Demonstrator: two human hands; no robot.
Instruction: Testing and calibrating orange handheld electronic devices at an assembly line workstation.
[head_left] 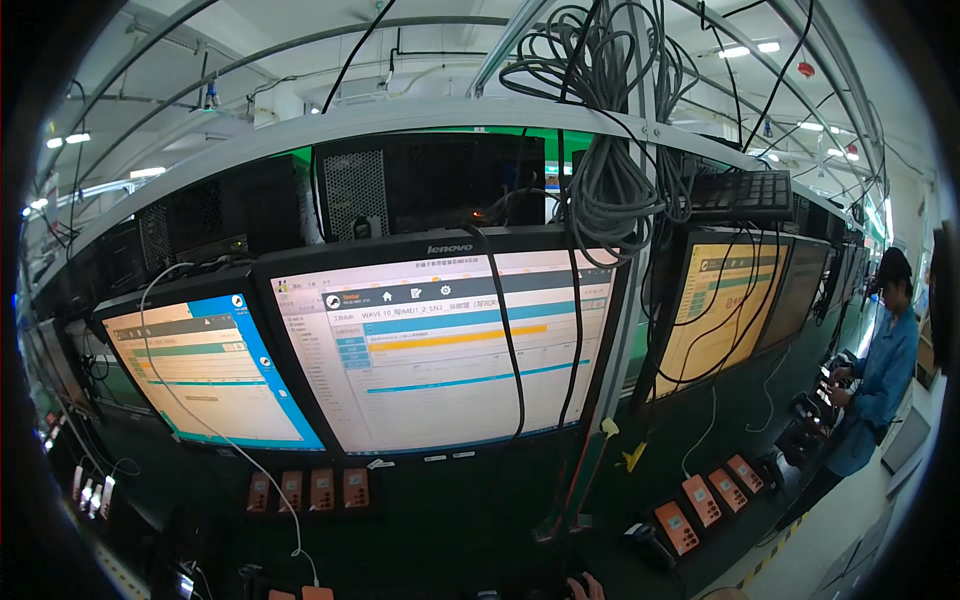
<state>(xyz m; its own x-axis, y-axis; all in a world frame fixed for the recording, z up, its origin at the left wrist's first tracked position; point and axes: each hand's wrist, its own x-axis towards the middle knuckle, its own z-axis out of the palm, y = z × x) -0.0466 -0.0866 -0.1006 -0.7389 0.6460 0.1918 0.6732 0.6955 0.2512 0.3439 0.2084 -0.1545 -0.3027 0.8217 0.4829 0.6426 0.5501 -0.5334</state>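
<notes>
At the lower edge, right of the middle, a small part of my right hand (587, 586) shows next to a dark object. Its fingers are mostly cut off, so I cannot tell whether it holds anything. My left hand is out of the picture. Beyond the hand stands a wide monitor (450, 340) with a lit screen of blue and yellow bars. Below it, several orange phone-sized devices (321, 490) stand in a row on the dark green bench. A white cable (235, 437) hangs down toward another orange device (317, 593) at the lower edge.
A second monitor (215, 370) stands left and a yellow-lit one (715, 310) right. Black cables and a coiled grey bundle (615, 190) hang from a metal post. More orange devices (702, 500) lie beside a black scanner-like object (650, 545). Far right, a person in blue (880, 370) stands working.
</notes>
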